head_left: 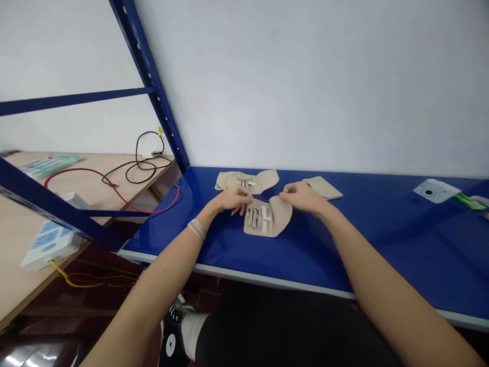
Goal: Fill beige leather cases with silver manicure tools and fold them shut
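Observation:
An unfolded beige manicure case (280, 216) lies on the blue table in front of me. Nail clippers (254, 219) and other small metal tools sit in its left half, beside a white strip. My right hand (300, 198) pinches the upper edge of its raised right flap. At the upper left corner, my left hand (235, 199) has its thumb and forefinger closed on the case's edge, the other fingers curled below. Just behind, a second opened manicure case (266, 179) shows similar tools, partly covered by my left hand. A folded beige case (324, 187) rests beyond my right hand.
The blue table (382, 244) ends at a white wall. At its right lie a white card-like item with a dark circle (435, 190) and a green object (469, 201). A blue metal frame (153, 81) rises at left, near a wooden table with cables and a power strip (51, 244).

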Demonstrator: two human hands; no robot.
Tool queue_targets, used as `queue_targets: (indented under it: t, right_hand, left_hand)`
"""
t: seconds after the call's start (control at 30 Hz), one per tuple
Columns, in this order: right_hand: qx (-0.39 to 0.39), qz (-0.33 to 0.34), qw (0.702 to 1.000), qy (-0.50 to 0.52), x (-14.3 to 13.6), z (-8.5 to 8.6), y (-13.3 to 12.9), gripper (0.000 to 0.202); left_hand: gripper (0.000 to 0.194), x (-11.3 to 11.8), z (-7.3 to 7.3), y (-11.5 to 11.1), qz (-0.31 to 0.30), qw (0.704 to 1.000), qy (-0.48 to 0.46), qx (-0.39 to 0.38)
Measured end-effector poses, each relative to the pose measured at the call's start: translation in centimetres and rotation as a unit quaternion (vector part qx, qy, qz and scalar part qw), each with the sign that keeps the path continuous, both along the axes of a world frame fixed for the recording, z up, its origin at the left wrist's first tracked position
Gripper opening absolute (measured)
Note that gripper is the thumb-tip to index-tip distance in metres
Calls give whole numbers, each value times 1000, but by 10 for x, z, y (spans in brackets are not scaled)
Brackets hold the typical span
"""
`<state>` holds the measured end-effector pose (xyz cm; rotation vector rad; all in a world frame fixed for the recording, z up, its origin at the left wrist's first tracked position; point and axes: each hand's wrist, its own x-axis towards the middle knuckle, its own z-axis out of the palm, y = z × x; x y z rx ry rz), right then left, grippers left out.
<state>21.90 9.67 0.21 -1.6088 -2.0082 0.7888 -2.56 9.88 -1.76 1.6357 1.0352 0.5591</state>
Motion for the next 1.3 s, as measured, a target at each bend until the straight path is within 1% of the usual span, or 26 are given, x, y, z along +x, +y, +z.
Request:
queue_targets:
  t: [0.07,0.13,0.2,0.27,0.33,0.37,0.47,0.6,0.67,0.73,0.8,0.83,0.9,1.0,1.1,1.17,1.3]
  right_hand:
    - [-34,28,996,-75,11,2,3,16]
    - [-33,34,990,-132,15,1,3,11]
    - [13,29,986,-163,11,1,-1,9]
    - [90,35,983,-159,1,1,-6,16]
    - [137,52,983,-111,-10,1,-11,20]
    - [137,60,986,-76,-14,0,-14,19]
    - [81,62,995,22,-24,-4,-16,13]
    - [66,19,995,66,-27,-14,-12,15]
    - [51,4,995,90,-27,-18,-10,18]
    - [36,-5,994,107,-28,-21,-9,22]
    - [36,-12,993,108,-29,-22,-9,24]
    - [40,-14,993,107,-29,-22,-9,25]
    - [48,-21,992,117,-30,-23,-8,29]
    - [27,-42,983,175,-30,-28,-4,37]
    - [-16,-65,967,247,-30,-30,-2,39]
    - [-32,-74,958,275,-31,-29,-4,40]
    - [-62,-91,946,304,-34,-19,-10,37]
  left_hand:
    - [5,-2,-2,2,21,1000,-23,7]
    - [5,-2,-3,3,50,997,-58,6]
    - [6,0,-4,3,76,994,-83,3]
    - [6,3,-4,3,96,991,-89,-7]
    - [4,6,-4,3,108,990,-91,-25]
    - [3,7,-4,4,111,989,-93,-33]
    - [3,9,-5,6,111,987,-111,-44]
    - [7,11,-5,5,102,984,-140,-50]
    - [18,12,-6,2,97,985,-136,-34]
    - [37,15,-7,-3,94,990,-107,5]
    - [59,17,-9,-6,98,992,-73,44]
    - [66,19,-11,-7,102,991,-61,57]
    - [73,22,-13,-7,115,988,-57,81]
    - [74,26,-17,-5,134,980,-66,128]
    - [70,27,-18,-3,126,978,-53,159]
    - [65,27,-17,-4,113,979,-48,162]
    - [60,28,-14,-8,92,982,-69,152]
